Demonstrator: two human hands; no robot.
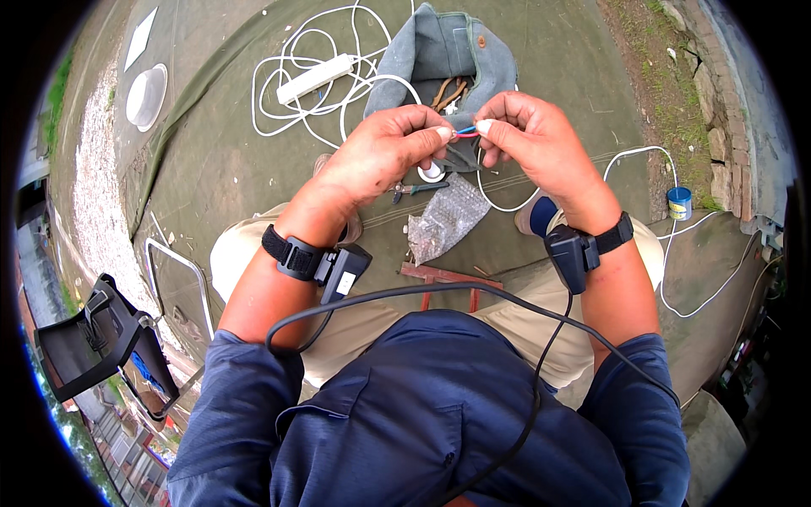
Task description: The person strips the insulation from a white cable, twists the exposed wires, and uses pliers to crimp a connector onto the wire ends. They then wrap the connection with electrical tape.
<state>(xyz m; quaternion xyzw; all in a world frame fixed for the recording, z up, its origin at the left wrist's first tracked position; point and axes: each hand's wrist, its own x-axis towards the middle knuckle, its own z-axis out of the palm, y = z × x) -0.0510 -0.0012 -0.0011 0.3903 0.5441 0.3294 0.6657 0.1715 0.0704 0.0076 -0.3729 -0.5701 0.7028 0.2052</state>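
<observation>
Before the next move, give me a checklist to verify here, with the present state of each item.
1. Left hand pinching the red and blue wires: ok.
2. Right hand pinching them too: ok.
3. Both hands gloved: not ok, they are bare.
4. Wire ends sound: cannot tell, the grip hides them.
5. White power strip disconnected: cannot tell, its cord is not traceable.
6. Black cable clear of the wires: ok, it crosses nearer the torso.

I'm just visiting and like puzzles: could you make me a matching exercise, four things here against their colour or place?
1. Power strip
2. Cloth bag
3. Bubble wrap
4. Thin wires

A. lying between the shoes
B. red and blue, pinched in left hand and right hand
C. white, left of the bag
D. grey, open

Pairs: 1-C, 2-D, 3-A, 4-B
</observation>
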